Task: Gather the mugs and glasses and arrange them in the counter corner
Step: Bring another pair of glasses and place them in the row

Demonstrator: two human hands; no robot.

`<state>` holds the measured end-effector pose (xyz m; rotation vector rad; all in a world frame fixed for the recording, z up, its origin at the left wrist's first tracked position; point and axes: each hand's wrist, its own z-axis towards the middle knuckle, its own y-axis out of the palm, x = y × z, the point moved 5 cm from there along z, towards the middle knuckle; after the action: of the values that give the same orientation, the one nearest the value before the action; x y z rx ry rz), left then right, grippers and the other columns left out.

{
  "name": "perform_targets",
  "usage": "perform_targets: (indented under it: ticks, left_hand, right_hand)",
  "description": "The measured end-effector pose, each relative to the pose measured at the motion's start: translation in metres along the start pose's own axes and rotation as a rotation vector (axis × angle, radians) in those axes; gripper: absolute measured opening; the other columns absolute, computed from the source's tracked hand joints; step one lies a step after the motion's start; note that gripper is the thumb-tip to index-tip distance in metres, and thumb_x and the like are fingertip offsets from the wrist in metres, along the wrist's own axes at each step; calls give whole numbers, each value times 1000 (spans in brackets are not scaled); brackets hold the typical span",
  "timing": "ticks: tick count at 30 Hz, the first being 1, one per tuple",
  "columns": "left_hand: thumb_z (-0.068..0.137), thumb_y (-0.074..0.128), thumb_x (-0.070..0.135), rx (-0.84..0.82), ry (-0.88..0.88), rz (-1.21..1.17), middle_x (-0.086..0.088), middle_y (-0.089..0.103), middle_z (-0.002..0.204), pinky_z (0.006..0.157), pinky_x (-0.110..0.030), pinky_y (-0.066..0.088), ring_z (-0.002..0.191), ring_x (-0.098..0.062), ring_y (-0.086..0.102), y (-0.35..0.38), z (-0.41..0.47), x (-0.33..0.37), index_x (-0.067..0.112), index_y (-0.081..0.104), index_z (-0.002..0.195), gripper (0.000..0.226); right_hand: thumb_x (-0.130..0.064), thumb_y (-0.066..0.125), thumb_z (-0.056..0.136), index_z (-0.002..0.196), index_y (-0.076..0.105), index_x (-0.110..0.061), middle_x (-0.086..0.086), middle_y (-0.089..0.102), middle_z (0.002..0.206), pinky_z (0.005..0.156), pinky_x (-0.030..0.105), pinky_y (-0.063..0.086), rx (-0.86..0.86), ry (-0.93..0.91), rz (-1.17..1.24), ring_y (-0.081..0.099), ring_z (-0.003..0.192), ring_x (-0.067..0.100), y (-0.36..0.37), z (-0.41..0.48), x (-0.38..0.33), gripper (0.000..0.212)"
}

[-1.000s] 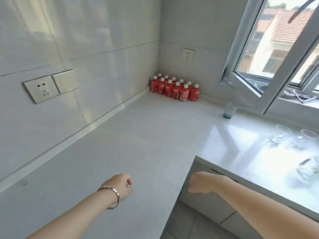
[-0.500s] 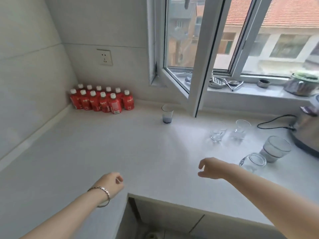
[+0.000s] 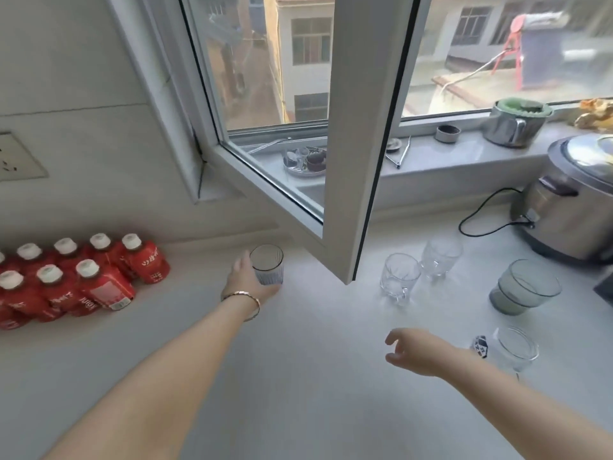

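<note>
— Where are the glasses?
— A ribbed bluish tumbler (image 3: 267, 269) stands upright by the wall. Two clear mugs (image 3: 398, 276) (image 3: 440, 257) sit side by side; a grey tinted glass (image 3: 524, 287) and a clear jar-like glass (image 3: 516, 348) stand further right.

A cluster of bottles (image 3: 76, 280) stands in the worktop's (image 3: 298, 376) far left corner. Right of them, by the back edge, stands a ribbed glass (image 3: 267, 269), the left hand (image 3: 249, 283) touching it. Past the open window sash (image 3: 348, 200), two glass mugs (image 3: 398, 277) sit side by side; right of them is a tumbler (image 3: 524, 287), with a jar (image 3: 515, 348) nearer the front edge. A rice cooker (image 3: 577, 200) stands at far right.
</note>
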<state>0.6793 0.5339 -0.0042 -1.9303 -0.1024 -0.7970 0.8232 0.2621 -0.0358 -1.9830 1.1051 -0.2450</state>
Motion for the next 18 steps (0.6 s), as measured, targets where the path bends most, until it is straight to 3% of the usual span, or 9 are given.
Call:
perform_targets:
  ticks: [2, 5, 10, 14, 18]
  left_hand:
    - [70, 77, 32, -15, -20, -30, -3, 12, 158, 114, -42, 30, 143, -26, 24, 8, 29, 5, 16, 4, 148, 108]
    - [71, 75, 35, -55, -86, -71, -3, 12, 158, 113, -44, 32, 142, -25, 26, 22, 53, 3, 18, 3, 149, 107]
    - [72, 75, 30, 65, -40, -66, -6, 28, 151, 104, -38, 38, 132, -25, 41, 26, 52, 3, 12, 27, 143, 87]
    - [65, 79, 31, 62, 14, -36, -5, 44, 136, 90, -35, 45, 115, -27, 53, 30, 26, 2, 15, 41, 133, 79]
    - [62, 80, 35, 2, 54, -5, 5, 49, 123, 86, -32, 48, 102, -18, 55, 42, -20, -1, 22, 45, 127, 75]
  right_hand:
    - [-36, 51, 91, 129, 49, -22, -2, 60, 125, 96, 27, 42, -8, 30, 15, 52, 119, 17, -2, 7, 3, 40]
    - [-37, 51, 90, 129, 49, -23, -2, 59, 126, 98, 30, 42, -17, 74, 28, 51, 120, 18, -5, 16, 9, 41]
    - [-35, 50, 92, 131, 48, -21, 0, 57, 129, 99, 29, 40, -31, 75, 28, 50, 122, 18, -14, 26, 14, 42]
    - [-34, 49, 93, 134, 45, -21, -1, 55, 131, 100, 30, 40, -38, 40, 13, 49, 123, 17, -25, 29, 17, 43]
    - [-30, 50, 92, 135, 43, -20, 0, 47, 138, 99, 32, 40, 215, -34, 23, 44, 128, 18, -63, 41, 28, 45]
